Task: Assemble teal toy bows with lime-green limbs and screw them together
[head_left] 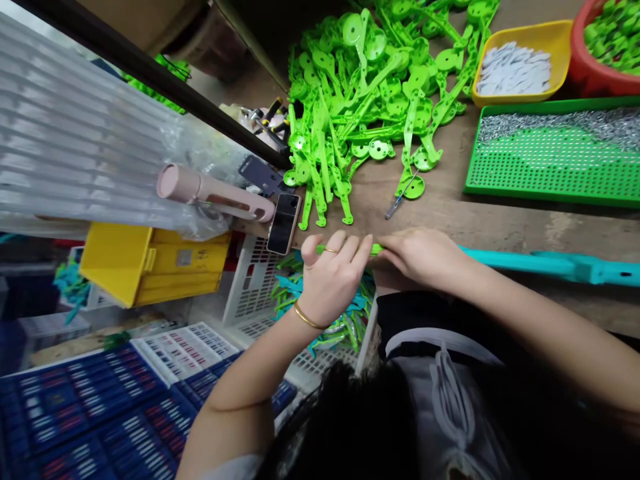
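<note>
At the table's near edge, my left hand (pixel 336 272) is wrapped round a bright green plastic part (pixel 376 249), most of which my fingers hide. My right hand (pixel 419 255) pinches the same part at its right end. Just beyond my hands lies a big heap of similar green plastic arms with round ends (pixel 370 100). A thin metal-tipped tool with a pale handle (pixel 399 201) rests against one of these arms. To the right, a turquoise plastic bar (pixel 545 264) runs along the table edge, passing behind my right forearm.
A green perforated tray (pixel 545 175) holds small metal pieces. Behind it stand a yellow scoop tray (pixel 563 50) of white pieces and a red tub (pixel 583 47) of green parts. A phone (pixel 284 224) and pink bottle (pixel 215 192) lie left. Below is a white crate (pixel 250 287) of parts.
</note>
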Demonstrator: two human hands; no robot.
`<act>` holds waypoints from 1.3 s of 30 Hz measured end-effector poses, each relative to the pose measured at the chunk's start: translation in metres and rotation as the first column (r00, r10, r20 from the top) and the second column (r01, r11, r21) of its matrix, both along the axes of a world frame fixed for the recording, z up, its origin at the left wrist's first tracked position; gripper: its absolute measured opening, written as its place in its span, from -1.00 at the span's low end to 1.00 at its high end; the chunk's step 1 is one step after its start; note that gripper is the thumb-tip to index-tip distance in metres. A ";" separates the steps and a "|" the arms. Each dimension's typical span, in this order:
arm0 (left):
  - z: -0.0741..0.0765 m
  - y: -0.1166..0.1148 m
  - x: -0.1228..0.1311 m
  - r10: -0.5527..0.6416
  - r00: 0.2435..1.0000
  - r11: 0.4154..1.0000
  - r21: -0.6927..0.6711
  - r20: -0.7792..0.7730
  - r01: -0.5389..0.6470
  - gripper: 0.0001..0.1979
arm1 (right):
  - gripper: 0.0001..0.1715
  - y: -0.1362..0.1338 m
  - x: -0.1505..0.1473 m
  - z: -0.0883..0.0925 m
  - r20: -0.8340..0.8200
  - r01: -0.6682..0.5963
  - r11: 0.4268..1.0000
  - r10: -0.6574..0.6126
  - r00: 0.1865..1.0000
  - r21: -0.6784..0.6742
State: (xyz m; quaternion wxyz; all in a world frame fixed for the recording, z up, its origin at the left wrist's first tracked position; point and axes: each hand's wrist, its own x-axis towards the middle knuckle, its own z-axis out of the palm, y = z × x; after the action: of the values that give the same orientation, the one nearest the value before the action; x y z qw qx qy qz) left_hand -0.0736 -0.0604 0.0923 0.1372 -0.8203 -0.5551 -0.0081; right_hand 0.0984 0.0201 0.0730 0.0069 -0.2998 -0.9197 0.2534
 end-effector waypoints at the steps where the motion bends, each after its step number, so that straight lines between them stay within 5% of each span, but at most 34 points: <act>1: -0.001 0.001 0.000 -0.022 0.999 1.000 0.017 -0.025 0.023 -0.75 | -0.66 0.001 0.000 0.000 0.000 0.000 1.000 0.000 1.000 -0.011; 15: -0.002 0.018 -0.010 -0.202 0.976 0.976 0.068 -0.080 0.208 -0.82 | -0.73 0.012 -0.003 -0.004 -0.010 -0.049 0.995 0.049 0.999 -0.088; 23: 0.007 0.032 -0.001 -0.263 0.961 0.959 -0.132 -0.084 0.250 -0.74 | -0.79 0.003 0.002 -0.016 -0.139 -0.021 0.979 0.050 0.989 0.204; 35: 0.004 0.036 -0.001 -0.321 0.946 0.943 -0.111 -0.056 0.313 -0.79 | -0.73 0.003 -0.002 -0.017 -0.105 -0.038 0.989 0.054 0.993 0.145; 39: 0.006 0.022 -0.004 -0.307 0.951 0.949 -0.066 0.040 0.310 -0.76 | -0.73 0.005 0.000 -0.013 -0.073 -0.027 0.993 0.035 0.997 0.118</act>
State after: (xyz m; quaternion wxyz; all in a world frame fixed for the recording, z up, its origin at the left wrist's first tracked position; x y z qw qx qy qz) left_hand -0.0777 -0.0382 0.0988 0.0968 -0.9012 -0.4220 -0.0217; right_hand 0.0987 0.0254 0.0603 0.0551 -0.2749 -0.9366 0.2102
